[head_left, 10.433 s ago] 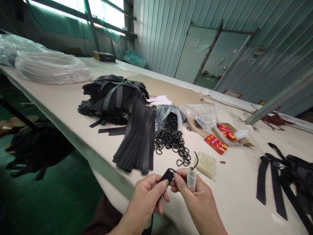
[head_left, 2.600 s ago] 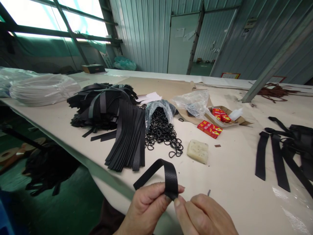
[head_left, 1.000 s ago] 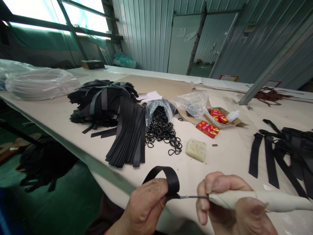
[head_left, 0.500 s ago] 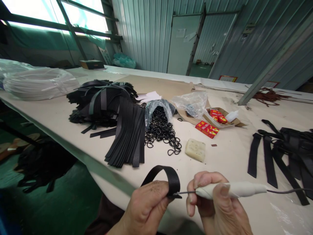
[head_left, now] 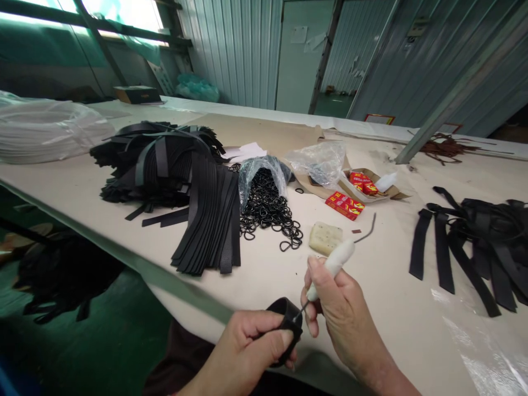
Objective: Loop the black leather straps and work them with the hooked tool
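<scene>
A looped black strap (head_left: 284, 308) is pinched between the thumb and fingers of my left hand (head_left: 256, 344), low in the middle of the head view. My right hand (head_left: 336, 311) grips a thin metal-rod tool (head_left: 334, 267) by its thick white handle. The tool slants down to the left, and its lower tip touches the strap beside my left thumb. Its other end, a bent rod, sticks up past the handle. Just beyond my right hand lies a yellowish block (head_left: 325, 237), partly overlapped by the tool's handle.
Black D-rings (head_left: 264, 206) spill from a plastic bag in mid-table. Left of them is a pile of black straps (head_left: 214, 214); more finished-looking straps (head_left: 474, 236) lie at right. Red boxes (head_left: 345, 205) sit behind the block. A slanted metal post (head_left: 454, 93) rises at right.
My right hand has swung the tool from level to steeply slanted, its rear end now pointing up. The strap loop has turned and is held more closed. The view has shifted slightly.
</scene>
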`<state>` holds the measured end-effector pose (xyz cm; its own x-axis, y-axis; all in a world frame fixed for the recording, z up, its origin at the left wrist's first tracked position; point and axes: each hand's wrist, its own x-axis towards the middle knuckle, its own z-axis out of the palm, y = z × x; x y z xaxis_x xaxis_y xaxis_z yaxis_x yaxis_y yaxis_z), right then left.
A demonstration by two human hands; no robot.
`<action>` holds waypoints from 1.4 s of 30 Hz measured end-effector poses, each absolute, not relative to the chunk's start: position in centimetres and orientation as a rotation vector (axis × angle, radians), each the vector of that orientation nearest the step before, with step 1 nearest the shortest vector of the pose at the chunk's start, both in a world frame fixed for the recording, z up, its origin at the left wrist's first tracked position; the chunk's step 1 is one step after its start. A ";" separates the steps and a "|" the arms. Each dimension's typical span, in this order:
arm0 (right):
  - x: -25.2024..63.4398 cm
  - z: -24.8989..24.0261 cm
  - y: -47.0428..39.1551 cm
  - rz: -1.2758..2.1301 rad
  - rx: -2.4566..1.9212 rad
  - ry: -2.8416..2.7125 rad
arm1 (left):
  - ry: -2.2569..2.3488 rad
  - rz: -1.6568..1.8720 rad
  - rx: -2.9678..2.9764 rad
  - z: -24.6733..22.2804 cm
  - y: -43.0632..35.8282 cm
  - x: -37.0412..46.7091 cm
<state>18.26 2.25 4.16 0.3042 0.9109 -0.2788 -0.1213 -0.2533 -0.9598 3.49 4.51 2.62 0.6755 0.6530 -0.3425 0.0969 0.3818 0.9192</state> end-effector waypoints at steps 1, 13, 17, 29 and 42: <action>18.3 3.9 2.6 1.198 -1.495 -0.780 | 0.781 0.401 1.091 2.4 4.5 3.5; 22.2 6.8 2.4 1.018 -1.419 -0.839 | 0.841 0.576 0.954 1.0 4.2 3.3; 19.9 4.6 0.0 1.330 -1.645 -1.052 | 0.829 0.591 0.918 1.7 4.1 3.5; 16.2 0.9 -1.2 1.145 -1.711 -0.773 | 0.835 0.588 1.112 1.0 3.2 3.4; 17.3 1.4 -1.2 1.465 -1.507 -0.890 | 0.944 0.635 1.231 1.6 3.3 2.9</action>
<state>17.34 -1.23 1.37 0.0677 0.9117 -0.4052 -0.0609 -0.4016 -0.9138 2.94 3.26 1.56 0.4909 0.8338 -0.2526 0.0804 0.2453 0.9661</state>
